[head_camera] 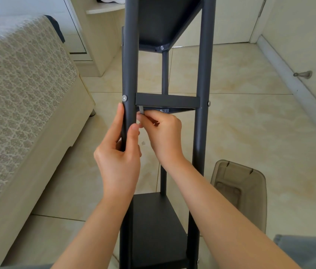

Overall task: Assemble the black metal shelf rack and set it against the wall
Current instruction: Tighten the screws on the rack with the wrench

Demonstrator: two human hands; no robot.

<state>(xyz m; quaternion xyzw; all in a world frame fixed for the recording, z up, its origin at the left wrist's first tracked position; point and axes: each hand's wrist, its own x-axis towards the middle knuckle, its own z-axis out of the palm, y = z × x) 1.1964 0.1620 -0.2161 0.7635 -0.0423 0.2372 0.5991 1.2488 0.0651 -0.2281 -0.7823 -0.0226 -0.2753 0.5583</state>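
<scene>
Lower shelf [153,226] of black rack [201,74] seen between forearms. Left post [131,65] gripped by left hand [118,158], fingers curled round. Small grey tool [141,109] pinched by right hand [163,133] under middle shelf [167,100]. Translucent bin [250,183] beside rack on floor [250,123], contents unclear.

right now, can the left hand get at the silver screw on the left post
Probably yes: the left hand grips the left post just below the silver screw, with nothing between them.
</scene>
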